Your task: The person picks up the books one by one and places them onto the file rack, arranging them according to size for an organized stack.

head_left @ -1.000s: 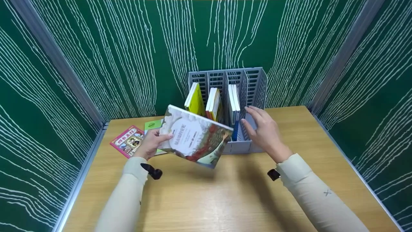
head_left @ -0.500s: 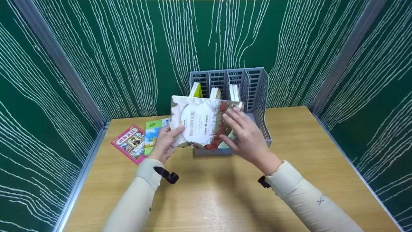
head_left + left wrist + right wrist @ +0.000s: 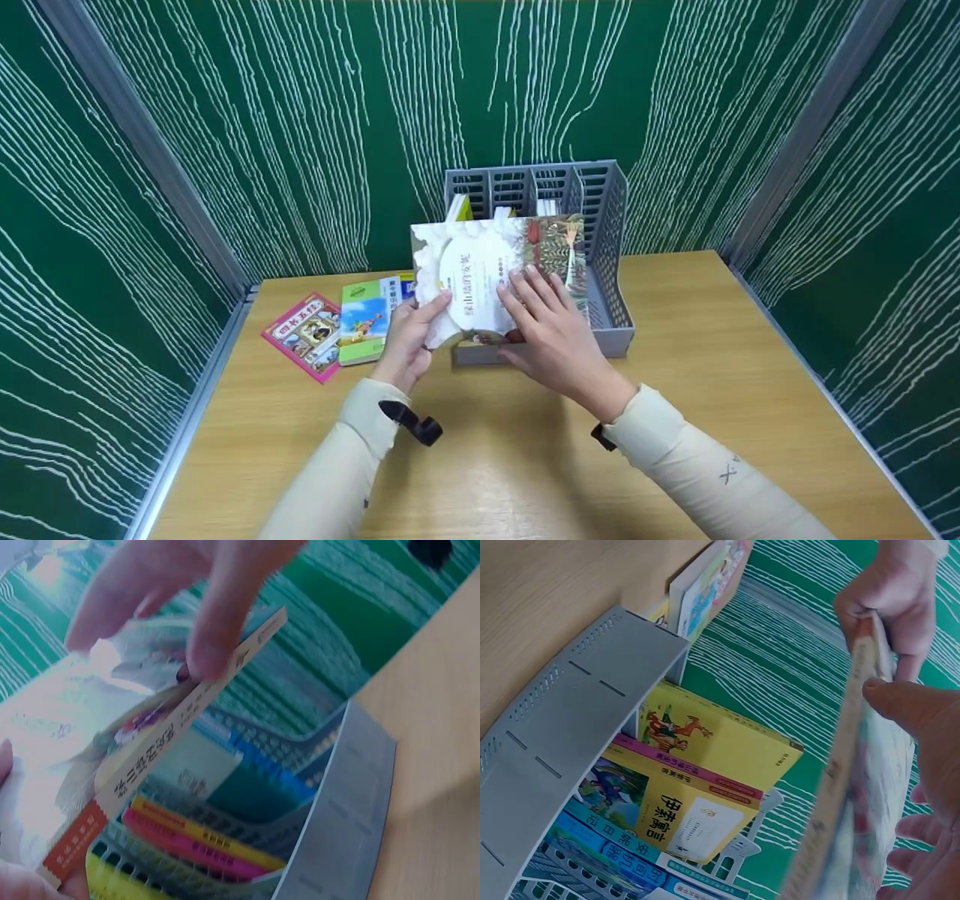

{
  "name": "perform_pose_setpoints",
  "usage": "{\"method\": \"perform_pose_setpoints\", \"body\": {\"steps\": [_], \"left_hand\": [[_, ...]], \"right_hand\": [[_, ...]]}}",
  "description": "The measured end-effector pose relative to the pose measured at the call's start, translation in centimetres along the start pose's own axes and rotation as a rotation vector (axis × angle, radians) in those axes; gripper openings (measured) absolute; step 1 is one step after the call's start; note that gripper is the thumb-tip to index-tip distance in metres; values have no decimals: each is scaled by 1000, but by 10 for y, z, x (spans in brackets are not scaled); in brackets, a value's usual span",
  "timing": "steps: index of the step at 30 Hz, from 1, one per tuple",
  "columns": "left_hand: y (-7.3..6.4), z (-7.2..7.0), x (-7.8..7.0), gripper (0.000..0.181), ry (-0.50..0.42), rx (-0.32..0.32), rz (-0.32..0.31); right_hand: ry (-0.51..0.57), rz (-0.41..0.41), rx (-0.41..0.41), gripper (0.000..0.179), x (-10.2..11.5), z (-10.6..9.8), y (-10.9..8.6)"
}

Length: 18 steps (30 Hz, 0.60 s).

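A picture book (image 3: pixel 480 259) with a white oval and Chinese lettering on its cover is held sideways above the table, in front of a grey rack (image 3: pixel 547 352). My left hand (image 3: pixel 409 337) grips its left end, thumb over the cover. My right hand (image 3: pixel 559 341) rests on the right part of the cover with fingers extended. In the right wrist view my right thumb (image 3: pixel 907 701) touches the spine edge. The spine (image 3: pixel 161 746) is plain in the left wrist view. Behind the book, the lower parts of several racked books are hidden in the head view.
Inside the rack stand a yellow book (image 3: pixel 712 735), a yellow book with a white label (image 3: pixel 667 799) and blue books (image 3: pixel 622 855), in separate compartments. A pink-edged book (image 3: pixel 304 337) and a green-and-blue book (image 3: pixel 367 322) lie left on the wooden table (image 3: pixel 480 472). Green walls surround it.
The left hand has brought the book up and to the right, turning it nearly level. My right hand has come from the rack's right side onto the cover.
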<state>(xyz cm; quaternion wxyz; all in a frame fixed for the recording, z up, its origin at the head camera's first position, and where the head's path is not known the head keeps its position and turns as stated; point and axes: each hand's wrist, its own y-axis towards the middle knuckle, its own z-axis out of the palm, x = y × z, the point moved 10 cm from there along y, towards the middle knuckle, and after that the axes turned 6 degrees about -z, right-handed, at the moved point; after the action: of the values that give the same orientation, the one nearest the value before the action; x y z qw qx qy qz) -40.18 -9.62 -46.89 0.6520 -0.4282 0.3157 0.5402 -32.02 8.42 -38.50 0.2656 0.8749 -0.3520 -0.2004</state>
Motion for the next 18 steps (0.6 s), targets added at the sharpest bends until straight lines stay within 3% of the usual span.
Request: {"method": "perform_pose_setpoints", "body": {"steps": [7,14,18], "left_hand": [[-12,17,6,39,-76,-1,-50],[-26,31,12,39,-101,-48,-119],[-35,37,17,40,-91,-51,-174]], "right_hand": [[-91,-9,11,93,5,8,-2],[-202,-45,-145,51,4,-1,-6],[-233,-65,-228,43,0,-6,-11]]}}
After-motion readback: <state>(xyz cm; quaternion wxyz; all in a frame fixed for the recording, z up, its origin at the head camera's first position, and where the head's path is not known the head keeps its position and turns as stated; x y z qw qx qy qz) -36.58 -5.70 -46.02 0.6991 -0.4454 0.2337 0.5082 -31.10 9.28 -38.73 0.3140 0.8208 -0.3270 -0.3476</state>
